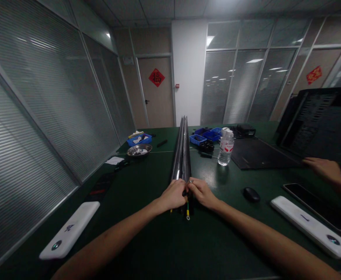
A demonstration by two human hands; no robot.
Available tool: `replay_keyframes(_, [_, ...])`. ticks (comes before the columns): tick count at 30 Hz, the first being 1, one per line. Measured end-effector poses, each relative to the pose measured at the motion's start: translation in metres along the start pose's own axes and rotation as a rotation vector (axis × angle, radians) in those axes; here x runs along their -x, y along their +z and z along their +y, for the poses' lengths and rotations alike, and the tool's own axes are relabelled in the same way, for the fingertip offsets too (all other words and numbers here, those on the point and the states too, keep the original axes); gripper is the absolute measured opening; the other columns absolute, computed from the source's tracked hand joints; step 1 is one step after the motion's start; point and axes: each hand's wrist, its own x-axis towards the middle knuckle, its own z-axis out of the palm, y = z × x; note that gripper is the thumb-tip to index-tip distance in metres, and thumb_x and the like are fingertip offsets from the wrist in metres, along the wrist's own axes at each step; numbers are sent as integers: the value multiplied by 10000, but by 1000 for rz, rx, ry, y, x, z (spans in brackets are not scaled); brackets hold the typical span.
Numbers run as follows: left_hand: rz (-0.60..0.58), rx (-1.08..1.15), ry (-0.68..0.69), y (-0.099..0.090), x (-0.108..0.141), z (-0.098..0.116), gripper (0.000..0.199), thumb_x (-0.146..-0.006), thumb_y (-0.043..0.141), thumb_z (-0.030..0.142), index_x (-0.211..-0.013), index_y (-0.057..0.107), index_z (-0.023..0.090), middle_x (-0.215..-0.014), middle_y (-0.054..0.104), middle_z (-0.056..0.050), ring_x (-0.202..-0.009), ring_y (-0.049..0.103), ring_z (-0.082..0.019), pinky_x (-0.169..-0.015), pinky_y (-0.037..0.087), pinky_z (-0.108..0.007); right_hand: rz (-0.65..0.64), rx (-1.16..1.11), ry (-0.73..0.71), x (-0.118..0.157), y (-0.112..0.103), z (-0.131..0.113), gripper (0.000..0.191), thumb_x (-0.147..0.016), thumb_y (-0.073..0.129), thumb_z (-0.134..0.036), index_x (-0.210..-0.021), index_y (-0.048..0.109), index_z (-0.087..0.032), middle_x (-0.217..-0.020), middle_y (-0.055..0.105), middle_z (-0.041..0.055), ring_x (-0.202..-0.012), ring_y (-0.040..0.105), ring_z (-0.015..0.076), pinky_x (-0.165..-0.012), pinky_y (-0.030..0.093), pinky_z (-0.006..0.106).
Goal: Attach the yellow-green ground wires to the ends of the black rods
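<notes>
Two long, dark, shiny rails point(184, 151) lie side by side on the green table point(141, 241), running away from me. At their near end my left hand point(174, 193) is closed, its fingers pinched on something small and dark that is mostly hidden. My right hand point(201, 191) meets it there, also closed, with a ring on one finger; what its fingertips hold is hidden. Just below the hands hangs a green wire with a yellow sleeve and a ring terminal point(188, 214).
Blue trays point(198, 139), a water bottle point(225, 149) and a mouse point(251, 194) are on the right. Another person's hand point(324, 168) rests near a black panel. White devices point(71, 229) flank my forearms. A metal bowl point(139, 150) stands at the left.
</notes>
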Motion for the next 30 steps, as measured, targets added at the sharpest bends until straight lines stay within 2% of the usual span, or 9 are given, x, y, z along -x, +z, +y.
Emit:
replay_keyframes(10, [-25,-13,81,0,-1,-2,144,-774,588,107,-889,633,183,-1029,666,-67,-1064,584,-223,-1007,415,-332,104,326,21,14,16,-9,323,-1037,419,-297,-805,611,-179,-732,575,34,-627,525,142,-607,371,265])
replay_keyframes(12, [-22,-1,84,0,-1,-1,143,-780,589,114,-898,634,181,-1032,662,-67,-1069,583,-227,-1010,413,-336,89,298,10,13,14,-9,320,-1039,411,-290,-824,621,-181,-751,582,36,-648,537,146,-627,391,266])
replay_keyframes(17, [-7,17,39,0,0,-1,130,-775,618,138,-898,629,179,-1043,647,-72,-1067,590,-236,-1020,411,-337,-41,130,-64,3,1,-9,379,-1052,364,-321,-809,625,-192,-799,605,39,-745,576,161,-715,444,275])
replay_keyframes(23, [-9,9,-12,1,0,-2,157,-767,634,153,-922,618,171,-1041,629,-69,-1027,609,-231,-980,442,-315,-108,18,-23,-8,-7,-4,411,-1052,372,-376,-778,604,-175,-766,595,22,-708,571,145,-701,452,261])
replay_keyframes(30, [-17,-22,90,2,-3,-2,95,-828,600,177,-904,657,177,-1066,664,-69,-1125,574,-234,-1067,384,-346,105,67,150,2,5,11,446,-1047,377,-417,-751,601,-170,-656,564,-1,-608,544,131,-596,415,241])
